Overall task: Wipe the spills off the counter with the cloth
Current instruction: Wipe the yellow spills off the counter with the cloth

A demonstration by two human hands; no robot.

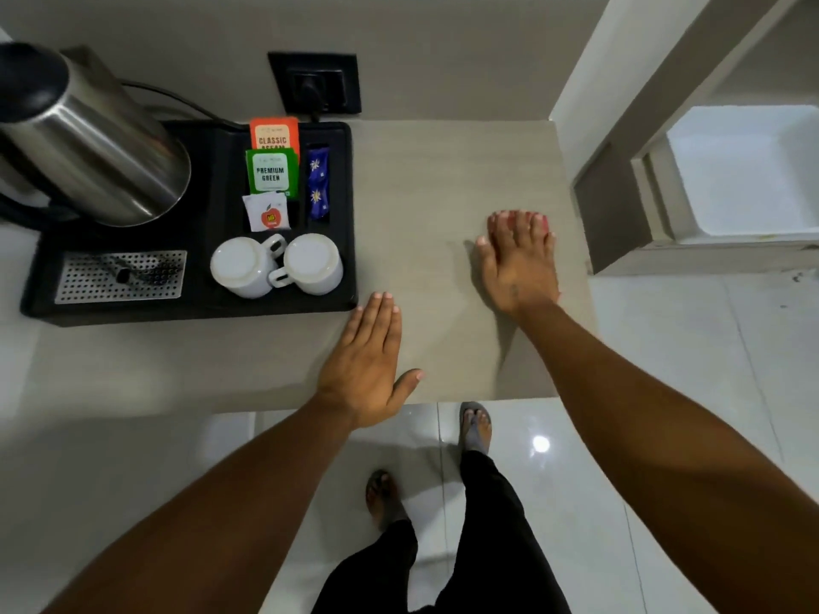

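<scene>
Resting flat near the counter (434, 170) front edge, the left hand (363, 374) lies open, fingers together, holding nothing. Farther back, the right hand (518, 263) presses spread fingers onto a pink cloth (544, 222), mostly hidden beneath.

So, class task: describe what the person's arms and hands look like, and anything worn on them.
Both arms are bare to the frame edge, with no sleeves showing. The left hand and right hand wear no gloves, and no rings, watch or bracelets are visible.
</scene>
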